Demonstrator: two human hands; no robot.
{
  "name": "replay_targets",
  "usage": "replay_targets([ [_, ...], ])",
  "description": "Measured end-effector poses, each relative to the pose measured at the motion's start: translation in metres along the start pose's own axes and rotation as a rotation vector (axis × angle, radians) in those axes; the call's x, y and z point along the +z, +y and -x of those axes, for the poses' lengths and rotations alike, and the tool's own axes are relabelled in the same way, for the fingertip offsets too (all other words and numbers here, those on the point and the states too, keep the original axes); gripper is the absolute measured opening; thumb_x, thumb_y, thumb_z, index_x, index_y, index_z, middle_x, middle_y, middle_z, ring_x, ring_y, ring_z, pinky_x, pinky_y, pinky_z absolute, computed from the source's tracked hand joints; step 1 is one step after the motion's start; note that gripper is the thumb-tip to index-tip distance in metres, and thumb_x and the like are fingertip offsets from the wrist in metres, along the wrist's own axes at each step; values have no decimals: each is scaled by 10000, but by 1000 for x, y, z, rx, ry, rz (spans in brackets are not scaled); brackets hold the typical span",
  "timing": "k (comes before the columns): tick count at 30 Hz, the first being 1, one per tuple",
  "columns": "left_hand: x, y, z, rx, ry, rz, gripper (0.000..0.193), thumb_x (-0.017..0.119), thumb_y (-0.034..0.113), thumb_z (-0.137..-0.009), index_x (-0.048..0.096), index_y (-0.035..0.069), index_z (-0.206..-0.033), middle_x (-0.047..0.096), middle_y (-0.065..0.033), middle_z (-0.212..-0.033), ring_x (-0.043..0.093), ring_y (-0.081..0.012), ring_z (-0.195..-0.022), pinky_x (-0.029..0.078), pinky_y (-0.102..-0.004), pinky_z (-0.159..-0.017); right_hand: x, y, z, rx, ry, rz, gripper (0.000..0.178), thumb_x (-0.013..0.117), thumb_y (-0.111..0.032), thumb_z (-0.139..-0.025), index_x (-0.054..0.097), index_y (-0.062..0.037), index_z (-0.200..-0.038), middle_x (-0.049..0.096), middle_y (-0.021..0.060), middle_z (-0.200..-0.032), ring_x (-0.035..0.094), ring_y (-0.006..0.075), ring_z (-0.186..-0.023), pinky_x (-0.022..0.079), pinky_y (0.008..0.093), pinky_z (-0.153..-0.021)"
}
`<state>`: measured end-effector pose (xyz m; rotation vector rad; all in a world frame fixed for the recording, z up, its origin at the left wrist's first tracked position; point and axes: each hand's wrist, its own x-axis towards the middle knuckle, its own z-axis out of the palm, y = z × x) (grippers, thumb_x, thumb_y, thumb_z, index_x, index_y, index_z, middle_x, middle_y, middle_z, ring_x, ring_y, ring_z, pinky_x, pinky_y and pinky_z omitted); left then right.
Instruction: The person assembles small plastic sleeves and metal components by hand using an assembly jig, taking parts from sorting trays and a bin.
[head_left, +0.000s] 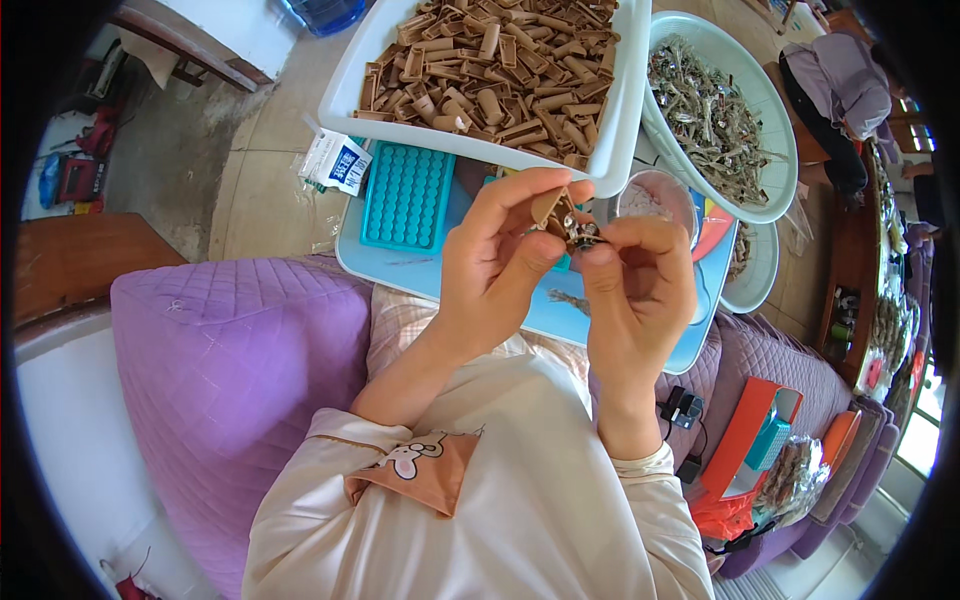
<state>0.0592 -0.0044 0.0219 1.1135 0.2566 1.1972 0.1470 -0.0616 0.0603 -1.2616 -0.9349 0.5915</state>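
Note:
My left hand (pixel 490 265) pinches a small brown plastic casing (pixel 546 207) between thumb and fingers, above the light-blue table. Close against it, my right hand (pixel 640 285) closes thumb and forefinger on a small part with shiny metal and thin dark wires (pixel 582 236). This part lies at the open side of the casing; fingers hide how far in it sits. Just beyond my hands, a white tub (pixel 632 80) is heaped with similar brown casings (pixel 490 80). To its right, a pale green basin (pixel 785 170) holds many wired small parts (pixel 710 120).
A teal tray with a grid of pockets (pixel 405 195) and a white packet (pixel 335 160) are on the light-blue table (pixel 360 255). A round container (pixel 655 190) sits behind my right hand. Purple quilted seating (pixel 240 350) flanks me; an orange box (pixel 735 440) rests at right.

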Motion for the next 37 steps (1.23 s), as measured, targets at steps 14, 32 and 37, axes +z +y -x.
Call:
replay_targets([
  [14, -13, 3, 5, -14, -59, 107, 371, 589, -54, -717, 486, -2, -1070, 512, -89, -1028, 528, -197, -963, 493, -259, -705, 12, -1, 13, -249, 98, 95, 133, 596, 81, -684, 540, 22, -790, 544, 42, -683, 478, 46, -510, 339, 159, -424],
  [32, -21, -7, 5, -254, -9, 227, 368, 595, 42, -751, 469, -2, -1093, 560, -128, -1002, 552, -158, -899, 473, -271, -765, 8, 21, 9, -136, 6, 173, 122, 638, 24, -686, 612, -31, -791, 514, 31, -729, 421, 65, -519, 316, 184, -422],
  [37, -21, -12, 9, -370, 68, 324, 384, 595, 79, -762, 461, 4, -1114, 563, -131, -1001, 551, -170, -902, 472, -278, -770, 8, 29, 11, -136, 29, 204, 121, 636, 13, -695, 619, -40, -803, 510, 24, -735, 414, 63, -520, 318, 186, -426],
])
